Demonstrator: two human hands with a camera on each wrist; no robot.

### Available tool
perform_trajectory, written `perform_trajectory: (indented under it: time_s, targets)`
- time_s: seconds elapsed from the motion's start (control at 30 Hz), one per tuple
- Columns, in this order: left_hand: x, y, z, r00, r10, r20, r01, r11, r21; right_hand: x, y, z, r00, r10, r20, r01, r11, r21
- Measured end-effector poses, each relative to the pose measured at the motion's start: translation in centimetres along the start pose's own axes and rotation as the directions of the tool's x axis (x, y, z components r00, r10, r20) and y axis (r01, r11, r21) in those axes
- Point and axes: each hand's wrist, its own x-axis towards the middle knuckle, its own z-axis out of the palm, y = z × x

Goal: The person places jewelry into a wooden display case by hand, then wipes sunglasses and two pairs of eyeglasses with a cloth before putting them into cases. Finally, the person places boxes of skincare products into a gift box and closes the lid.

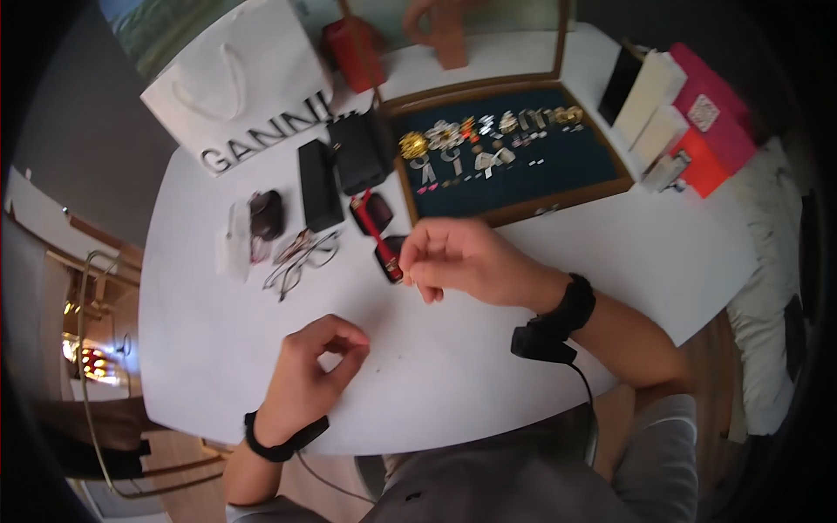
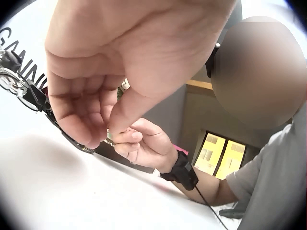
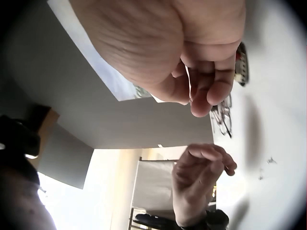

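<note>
My right hand (image 1: 458, 261) is raised over the table just in front of the red-and-black sunglasses (image 1: 377, 231), its fingers bent and the thumb close to the fingertips. Lower and to the left, my left hand (image 1: 305, 370) hovers near the table's front, thumb and forefinger curved toward each other. I cannot tell whether either hand pinches something tiny. Two very small dark pieces (image 3: 271, 160) lie on the white tabletop between the hands. Behind the right hand is a wood-framed jewelry case (image 1: 514, 205), with several earrings and brooches (image 1: 445, 135) on its dark lining.
Clear-framed eyeglasses (image 1: 301, 264), a brown rounded case (image 1: 267, 214) and a long black box (image 1: 320, 185) sit on the left. A white paper bag (image 1: 231, 96) stands behind them. Pink and orange boxes (image 1: 711, 122) stand at the right back. A cable (image 1: 582, 379) hangs from the right wrist.
</note>
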Motion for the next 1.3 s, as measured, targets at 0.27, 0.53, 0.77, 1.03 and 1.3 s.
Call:
perform_trajectory:
  time_s: [0.27, 0.53, 0.77, 1.03, 1.3]
  targets:
    - [8.3, 6.1, -1.2, 0.976, 0.21, -0.063, -0.217, 0.88, -0.422, -4.2, -6.2, -11.4, 0.789, -0.287, -0.543, 0.067, 0.919, -0.389]
    - [17.4, 10.3, 1.0, 0.946, 0.325, -0.011, -0.265, 0.751, -0.604, -4.9, -6.3, -17.1, 0.82, -0.17, -0.547, -0.228, 0.78, -0.583]
    - [19.0, 9.2, 0.4, 0.966, 0.258, 0.02, -0.189, 0.757, -0.626, -4.7, -6.5, -16.4, 0.842, -0.161, -0.515, -0.26, 0.716, -0.648]
    - [18.6, 8.9, -0.2, 0.965, 0.26, 0.042, -0.164, 0.717, -0.677, -4.7, -6.9, -16.3, 0.887, -0.149, -0.436, -0.28, 0.576, -0.768]
    - [18.8, 8.9, 0.1, 0.96, 0.258, 0.11, -0.123, 0.74, -0.661, -5.0, -6.5, -16.9, 0.865, -0.106, -0.49, -0.356, 0.558, -0.75]
